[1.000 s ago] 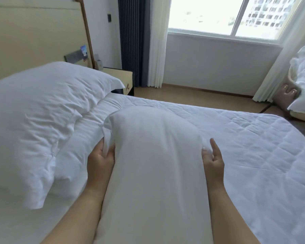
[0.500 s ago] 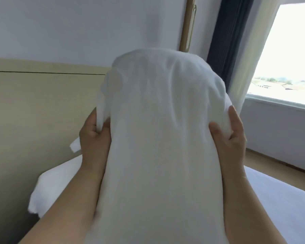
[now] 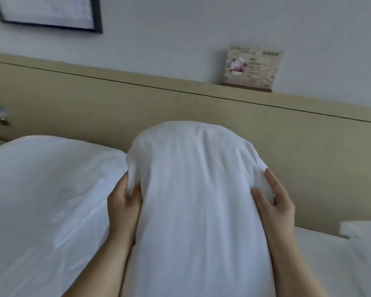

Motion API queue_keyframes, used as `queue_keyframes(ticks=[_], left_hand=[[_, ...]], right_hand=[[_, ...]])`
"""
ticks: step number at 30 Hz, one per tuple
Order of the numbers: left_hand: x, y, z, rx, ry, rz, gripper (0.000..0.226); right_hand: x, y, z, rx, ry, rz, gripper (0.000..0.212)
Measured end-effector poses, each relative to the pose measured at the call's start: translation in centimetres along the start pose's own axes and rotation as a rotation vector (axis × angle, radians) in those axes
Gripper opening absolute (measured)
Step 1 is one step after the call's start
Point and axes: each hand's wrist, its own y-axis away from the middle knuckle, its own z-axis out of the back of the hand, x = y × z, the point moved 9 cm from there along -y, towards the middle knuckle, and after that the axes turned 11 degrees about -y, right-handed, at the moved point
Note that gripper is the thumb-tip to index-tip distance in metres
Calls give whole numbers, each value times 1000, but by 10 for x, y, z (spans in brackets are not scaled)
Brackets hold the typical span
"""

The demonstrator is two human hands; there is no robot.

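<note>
I think the white pillow (image 3: 197,211) is soft and light, so the left hand (image 3: 124,211) and right hand (image 3: 276,209) each grip 1 side tight.

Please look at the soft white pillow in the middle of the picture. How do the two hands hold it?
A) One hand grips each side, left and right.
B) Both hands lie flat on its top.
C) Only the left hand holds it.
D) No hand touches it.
A: the left hand grips the left edge of the soft white pillow, and the right hand grips its right edge.
</note>
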Motion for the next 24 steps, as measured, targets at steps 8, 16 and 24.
queue_keyframes(ticks=[8, 16, 24], left_hand=[[91, 1, 172, -537, -259, 244, 28], [228, 72, 163, -595, -419, 816, 53], [294, 68, 114, -586, -333, 1043, 91]], right_hand=[[-76, 17, -239, 628, -61, -107, 60], [-248, 46, -297, 994, 107, -539, 79], [-353, 29, -295, 1067, 256, -835, 88]])
